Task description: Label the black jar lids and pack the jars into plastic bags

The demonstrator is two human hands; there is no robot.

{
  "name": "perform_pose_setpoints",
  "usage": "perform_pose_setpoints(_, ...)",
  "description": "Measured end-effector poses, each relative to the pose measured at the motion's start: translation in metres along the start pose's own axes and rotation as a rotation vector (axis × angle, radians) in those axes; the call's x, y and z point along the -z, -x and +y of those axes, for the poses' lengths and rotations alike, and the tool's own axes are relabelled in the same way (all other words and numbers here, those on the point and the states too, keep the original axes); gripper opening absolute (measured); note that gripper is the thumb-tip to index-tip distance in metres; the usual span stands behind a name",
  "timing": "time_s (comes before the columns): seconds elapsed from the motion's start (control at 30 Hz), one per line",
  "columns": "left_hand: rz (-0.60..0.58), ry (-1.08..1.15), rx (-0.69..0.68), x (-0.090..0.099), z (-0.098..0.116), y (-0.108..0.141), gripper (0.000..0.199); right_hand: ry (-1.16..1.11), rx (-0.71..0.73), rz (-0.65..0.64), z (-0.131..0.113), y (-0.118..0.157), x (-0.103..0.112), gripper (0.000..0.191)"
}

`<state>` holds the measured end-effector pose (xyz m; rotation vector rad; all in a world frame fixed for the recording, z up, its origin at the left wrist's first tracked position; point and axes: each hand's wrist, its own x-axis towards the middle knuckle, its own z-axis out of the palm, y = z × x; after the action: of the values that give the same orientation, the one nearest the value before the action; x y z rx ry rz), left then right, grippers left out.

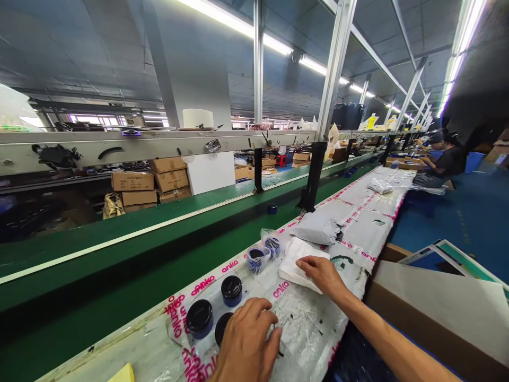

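Note:
My left hand (250, 342) is at the bottom middle, fingers curled and apart, beside a black-topped blue round part (222, 326) that it partly covers. Two more such round parts (200, 318) (231, 291) stand just beyond it. With fingertips pressed together, my right hand (324, 273) rests on a stack of white sheets (298, 265); whether it pinches a sheet is too small to tell. Left of the stack lie two blue round parts in clear plastic (256, 258) (272, 245). Behind the stack is a white bag (316, 229).
The bench (294, 318) is covered in printed plastic. A green conveyor (222, 233) runs along its left, with a metal post (314, 175) between. An open cardboard box (421, 318) stands at the right. Another person (445, 159) sits farther along the bench.

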<state>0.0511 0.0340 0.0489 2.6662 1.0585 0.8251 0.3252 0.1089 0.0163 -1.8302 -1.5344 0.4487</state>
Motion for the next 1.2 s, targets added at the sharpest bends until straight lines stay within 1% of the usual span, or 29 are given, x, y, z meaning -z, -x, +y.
perform_pose_setpoints(0.1,-0.176,-0.113,0.013,-0.006,0.023,-0.026,0.019,-0.107,-0.005,0.002,0.002,0.002,0.005,0.043)
perform_pose_setpoints(0.2,-0.266,-0.153,-0.002,-0.022,0.039,-0.058,0.034,-0.206,-0.02,0.015,0.004,0.006,0.008,0.041)
perform_pose_setpoints(0.3,-0.318,-0.163,-0.006,-0.042,0.039,-0.087,0.054,-0.327,-0.054,-0.003,0.004,0.007,0.011,0.04)
perform_pose_setpoints(0.37,-0.369,-0.174,0.001,-0.055,0.034,-0.1,0.055,-0.418,-0.086,-0.011,0.003,0.009,0.012,0.04)
perform_pose_setpoints(0.5,-0.443,-0.206,0.01,-0.072,0.026,-0.11,0.049,-0.628,-0.148,-0.011,-0.003,0.013,0.018,0.04)
perform_pose_setpoints(0.6,-0.437,-0.223,0.019,-0.079,0.026,-0.111,0.044,-0.812,-0.145,-0.004,-0.011,0.015,0.027,0.04)
perform_pose_setpoints(0.67,-0.422,-0.21,0.022,-0.08,0.027,-0.112,0.038,-0.926,-0.139,0.039,-0.015,0.014,0.036,0.041)
perform_pose_setpoints(0.77,-0.377,-0.134,0.04,-0.073,0.029,-0.112,0.029,-1.043,-0.139,0.108,-0.022,0.017,0.048,0.041)
perform_pose_setpoints(0.8,-0.349,-0.095,0.058,-0.068,0.03,-0.112,0.025,-1.069,-0.137,0.11,-0.025,0.02,0.051,0.04)
perform_pose_setpoints(0.87,-0.266,-0.004,0.119,-0.053,0.032,-0.108,0.017,-1.132,-0.131,0.068,-0.032,0.027,0.054,0.039)
perform_pose_setpoints(0.93,-0.136,0.105,0.216,-0.033,0.034,-0.102,0.02,-1.192,-0.133,-0.019,-0.041,0.036,0.05,0.037)
perform_pose_setpoints(1.0,-0.007,0.254,0.309,-0.013,0.034,-0.093,0.023,-1.232,-0.14,-0.102,-0.053,0.043,0.04,0.036)
perform_pose_setpoints(1.03,0.034,0.343,0.343,-0.005,0.033,-0.088,0.024,-1.242,-0.142,-0.139,-0.059,0.046,0.033,0.036)
perform_pose_setpoints(1.07,0.058,0.431,0.37,0.002,0.032,-0.082,0.026,-1.254,-0.144,-0.185,-0.066,0.049,0.026,0.036)
perform_pose_setpoints(1.13,0.069,0.585,0.412,0.012,0.025,-0.071,0.033,-1.286,-0.144,-0.309,-0.08,0.054,0.011,0.036)
perform_pose_setpoints(1.2,0.069,0.69,0.446,0.019,0.014,-0.059,0.03,-1.299,-0.141,-0.445,-0.095,0.059,-0.003,0.036)
